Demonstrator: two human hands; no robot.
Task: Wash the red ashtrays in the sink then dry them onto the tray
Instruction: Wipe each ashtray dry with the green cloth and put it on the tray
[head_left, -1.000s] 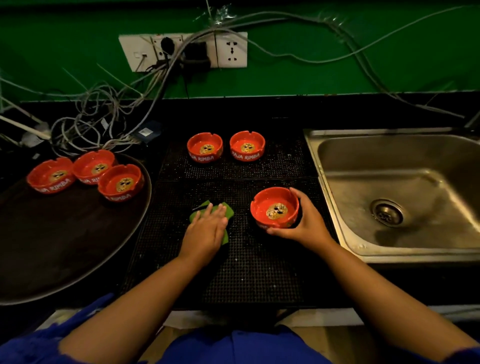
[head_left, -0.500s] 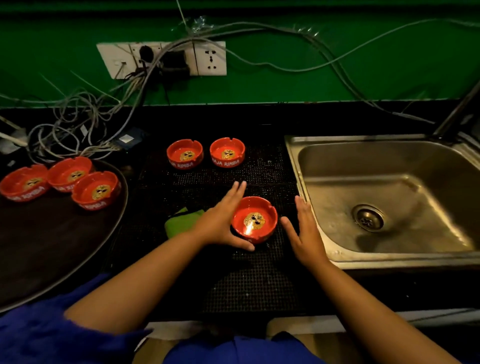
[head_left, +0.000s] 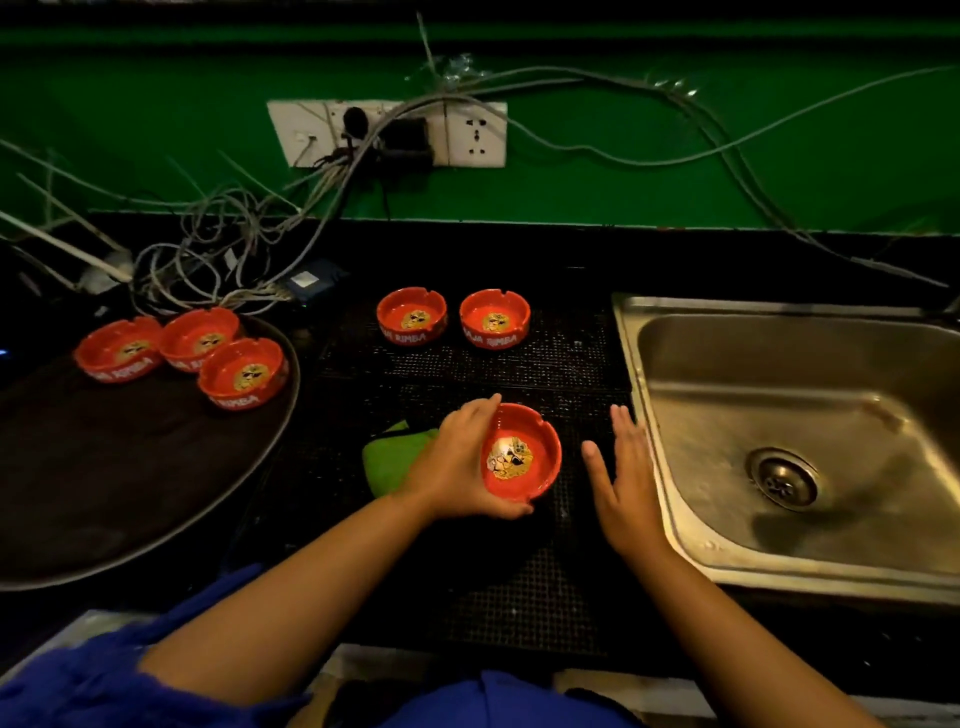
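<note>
Fingers (head_left: 482, 404) round ashtray (head_left: 524, 453), "RIMBA" ashtrays (head_left: 411, 318) behind

- We see glossy red ashtrays (head_left: 522, 452), smooth.
- Right of them, our sink (head_left: 779, 415) is brushed metal, dully shining.
- Under them, a black mesh mat (head_left: 467, 364), rough.
- Left, soft green cloth (head_left: 392, 457).

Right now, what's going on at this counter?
A person's left hand grips a red ashtray, tipped toward the camera, over the black mesh mat. The right hand is open beside it, holding nothing, next to the steel sink. A green cloth lies on the mat, partly hidden by the left hand. Three ashtrays sit on the round tray; two ashtrays stand at the mat's far edge.
</note>
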